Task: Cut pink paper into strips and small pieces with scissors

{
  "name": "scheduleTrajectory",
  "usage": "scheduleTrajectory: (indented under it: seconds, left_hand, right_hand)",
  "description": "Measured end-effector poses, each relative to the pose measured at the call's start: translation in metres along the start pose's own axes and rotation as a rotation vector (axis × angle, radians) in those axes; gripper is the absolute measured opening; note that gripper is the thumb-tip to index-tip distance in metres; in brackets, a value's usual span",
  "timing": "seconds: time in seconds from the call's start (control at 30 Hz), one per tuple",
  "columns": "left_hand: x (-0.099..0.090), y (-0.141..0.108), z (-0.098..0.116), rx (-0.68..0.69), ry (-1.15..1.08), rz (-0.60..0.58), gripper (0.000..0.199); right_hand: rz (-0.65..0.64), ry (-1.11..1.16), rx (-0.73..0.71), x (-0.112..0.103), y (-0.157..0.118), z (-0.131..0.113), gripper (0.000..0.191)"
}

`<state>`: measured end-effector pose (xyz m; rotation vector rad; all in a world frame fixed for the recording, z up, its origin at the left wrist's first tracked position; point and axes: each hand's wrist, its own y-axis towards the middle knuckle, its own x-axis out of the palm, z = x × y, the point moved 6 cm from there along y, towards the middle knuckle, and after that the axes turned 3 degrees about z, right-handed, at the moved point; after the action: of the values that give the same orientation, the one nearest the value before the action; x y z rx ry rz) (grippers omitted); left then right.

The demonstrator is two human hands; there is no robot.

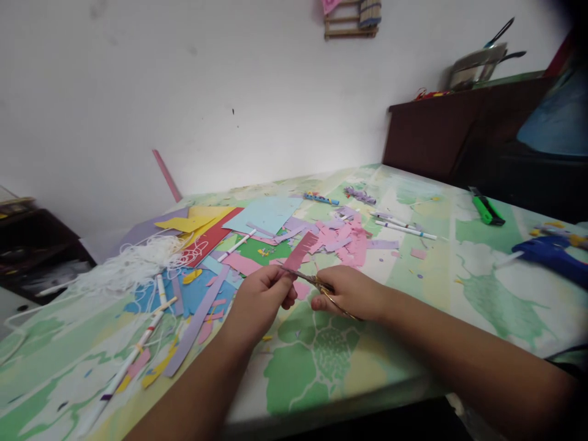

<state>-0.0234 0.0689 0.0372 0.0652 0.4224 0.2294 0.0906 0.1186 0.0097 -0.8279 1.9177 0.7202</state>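
Observation:
My left hand [265, 293] pinches the near end of a pink paper strip [301, 250], whose far end is cut into a fringe. A pair of scissors [316, 283] with gold-coloured handles is in my right hand [346, 291], fingers closed round the grips. The blades point left and lie across the strip, close to my left fingertips. Just beyond my hands are pink and lilac paper scraps [337, 236]. How far the blades are parted is hard to make out.
White yarn [131, 266] is heaped at left over coloured paper. Light blue sheets [264, 214] lie at the back, with white sticks [404, 229] to their right. A green box cutter [487, 207] and a blue glue gun [551, 256] lie at right on the patterned tablecloth [413, 343].

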Motion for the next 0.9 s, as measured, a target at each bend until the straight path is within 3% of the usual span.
scheduleTrajectory:
  seconds: [0.23, 0.6, 0.9]
  left_hand:
    - [0.0007, -0.0013, 0.0014, 0.013, -0.039, -0.034, 0.019]
    - [0.0049, 0.0000, -0.0042, -0.087, -0.216, -0.056, 0.013]
    - [0.0018, -0.0023, 0.0021, -0.072, -0.095, -0.040, 0.014]
  right_hand:
    - [-0.016, 0.009, 0.029, -0.0012, 0.0012, 0.0031, 0.044]
    - [0.037, 0.019, 0.059, -0.0073, -0.0011, 0.0026, 0.045]
    - [-0.042, 0.038, 0.014, -0.0007, -0.0023, -0.0025, 0.045]
